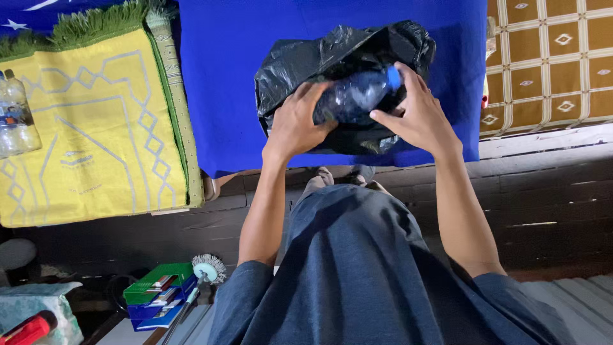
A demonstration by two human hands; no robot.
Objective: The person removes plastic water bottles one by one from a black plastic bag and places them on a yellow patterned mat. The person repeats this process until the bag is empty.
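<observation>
Bottle (356,96) lies across the black bag (306,57) mouth — left hand (297,124) grips its base, right hand (415,115) closes round the blue-capped neck, bag resting on blue cloth (223,76).

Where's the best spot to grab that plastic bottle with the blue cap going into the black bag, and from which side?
Probably around the middle of the plastic bottle, coming from above. It lies tilted over the mouth of the black bag, blue cap up to the right, so its rounded body is the widest open part. The left hand and right hand already cup it from either side.
</observation>
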